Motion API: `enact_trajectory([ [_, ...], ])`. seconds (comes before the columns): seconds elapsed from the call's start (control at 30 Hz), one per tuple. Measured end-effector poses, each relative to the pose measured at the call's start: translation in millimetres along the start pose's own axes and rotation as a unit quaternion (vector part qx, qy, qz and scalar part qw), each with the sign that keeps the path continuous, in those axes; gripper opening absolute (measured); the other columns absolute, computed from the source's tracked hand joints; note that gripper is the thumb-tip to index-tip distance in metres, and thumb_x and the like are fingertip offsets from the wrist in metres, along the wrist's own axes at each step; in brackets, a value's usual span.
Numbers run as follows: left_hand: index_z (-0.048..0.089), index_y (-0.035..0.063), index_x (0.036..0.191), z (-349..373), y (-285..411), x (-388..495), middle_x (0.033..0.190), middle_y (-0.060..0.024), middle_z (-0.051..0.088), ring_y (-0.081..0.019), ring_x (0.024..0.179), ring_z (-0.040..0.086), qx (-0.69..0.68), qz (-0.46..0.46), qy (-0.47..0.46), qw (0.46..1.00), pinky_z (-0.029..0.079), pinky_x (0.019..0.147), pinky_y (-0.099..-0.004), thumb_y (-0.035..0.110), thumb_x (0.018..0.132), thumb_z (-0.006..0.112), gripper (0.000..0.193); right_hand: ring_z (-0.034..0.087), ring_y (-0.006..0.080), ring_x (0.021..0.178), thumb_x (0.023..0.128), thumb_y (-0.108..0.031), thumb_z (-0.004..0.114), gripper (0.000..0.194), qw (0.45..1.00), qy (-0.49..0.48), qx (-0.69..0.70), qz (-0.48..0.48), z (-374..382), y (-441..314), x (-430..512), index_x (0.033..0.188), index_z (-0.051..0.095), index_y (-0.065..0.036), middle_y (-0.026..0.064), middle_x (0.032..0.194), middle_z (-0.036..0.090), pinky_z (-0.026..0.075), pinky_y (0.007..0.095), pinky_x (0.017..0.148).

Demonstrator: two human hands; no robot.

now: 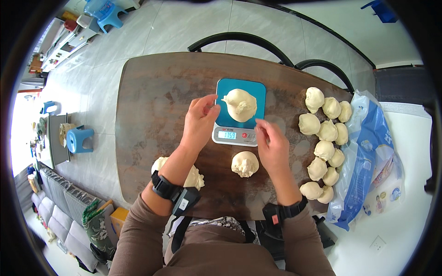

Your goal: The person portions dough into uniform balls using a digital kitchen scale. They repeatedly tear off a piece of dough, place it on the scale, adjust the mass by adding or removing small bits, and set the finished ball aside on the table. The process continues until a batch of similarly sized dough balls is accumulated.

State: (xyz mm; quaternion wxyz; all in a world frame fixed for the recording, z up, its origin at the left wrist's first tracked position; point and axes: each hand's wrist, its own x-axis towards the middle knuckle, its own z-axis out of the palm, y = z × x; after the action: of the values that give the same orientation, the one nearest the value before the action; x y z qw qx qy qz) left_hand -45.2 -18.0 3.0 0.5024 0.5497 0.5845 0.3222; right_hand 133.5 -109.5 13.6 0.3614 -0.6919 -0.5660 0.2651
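A lump of pale dough [240, 106] rests on the blue platform of a kitchen scale [259, 90], whose small display is lit with digits. My left hand [203, 120] is at the scale's left edge, thumb and fingers apart and nothing between them. By the lower right corner of the platform, my right hand [272, 143] hovers with bent fingers, also holding nothing. Below the scale sits another dough ball [245, 164] with a rough, gathered top. My left forearm partly hides a larger dough piece [195, 178] on the table.
Several dough balls [324, 150] stand in rows along the right side of the dark wooden table [148, 103]. A blue and clear plastic bag [359, 155] lies at that edge. Black chair backs [245, 37] curve along the far edge. A blue stool [80, 138] is on the floor at left.
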Motion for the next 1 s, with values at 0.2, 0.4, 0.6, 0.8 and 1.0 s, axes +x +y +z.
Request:
enact_trajectory([
  [0.2, 0.057, 0.0019, 0.124, 29, -1, 43, 0.123, -0.0221, 0.048, -0.0322, 0.112, 0.046, 0.037, -0.034, -0.004, 0.999, 0.041, 0.095, -0.0397, 0.038, 0.086, 0.061, 0.053, 0.063, 0.0249, 0.072, 0.083, -0.010, 0.066, 0.024, 0.993, 0.019, -0.087, -0.080, 30, -4, 46, 0.106, 0.061, -0.008, 0.0085, 0.091, 0.060, 0.052, 0.0340, 0.061],
  [0.4, 0.058, -0.0038, 0.119, 38, -14, 52, 0.124, -0.0262, 0.046, -0.0393, 0.118, 0.041, 0.164, -0.042, -0.097, 0.981, 0.038, 0.099, -0.0453, 0.052, 0.079, 0.064, 0.069, 0.063, 0.0181, 0.077, 0.089, -0.017, 0.064, 0.024, 0.881, 0.098, 0.421, 0.193, 28, 26, 34, 0.107, 0.059, -0.003, 0.0078, 0.091, 0.062, 0.054, 0.0300, 0.070],
  [0.6, 0.055, -0.0016, 0.107, 34, -10, 30, 0.097, -0.0069, 0.056, -0.0161, 0.092, 0.053, 0.035, -0.020, -0.142, 0.989, 0.045, 0.085, -0.0291, 0.015, 0.071, 0.078, 0.046, 0.061, 0.0154, 0.091, 0.094, -0.016, 0.058, 0.020, 0.634, 0.137, 0.709, 0.279, 41, 49, 5, 0.107, 0.057, 0.000, 0.0076, 0.102, 0.061, 0.051, 0.0289, 0.087],
  [0.8, 0.051, 0.0057, 0.100, 20, -3, -11, 0.097, -0.0026, 0.058, -0.0132, 0.091, 0.055, -0.264, -0.077, -0.203, 0.940, 0.044, 0.083, -0.0273, 0.005, 0.072, 0.071, 0.035, 0.062, 0.0164, 0.093, 0.095, -0.024, 0.057, 0.028, 0.640, 0.210, 0.653, 0.347, 41, 50, 9, 0.109, 0.057, 0.000, 0.0077, 0.105, 0.062, 0.050, 0.0293, 0.086],
  [1.0, 0.047, 0.0083, 0.116, 26, 7, -36, 0.105, -0.0021, 0.060, -0.0141, 0.099, 0.056, -0.325, -0.135, -0.266, 0.897, 0.045, 0.088, -0.0291, -0.010, 0.074, 0.057, 0.047, 0.055, 0.0120, 0.101, 0.092, -0.034, 0.060, 0.041, 0.825, -0.095, 0.500, 0.246, 6, 24, -13, 0.116, 0.054, -0.001, 0.0050, 0.109, 0.059, 0.046, 0.0279, 0.085],
])
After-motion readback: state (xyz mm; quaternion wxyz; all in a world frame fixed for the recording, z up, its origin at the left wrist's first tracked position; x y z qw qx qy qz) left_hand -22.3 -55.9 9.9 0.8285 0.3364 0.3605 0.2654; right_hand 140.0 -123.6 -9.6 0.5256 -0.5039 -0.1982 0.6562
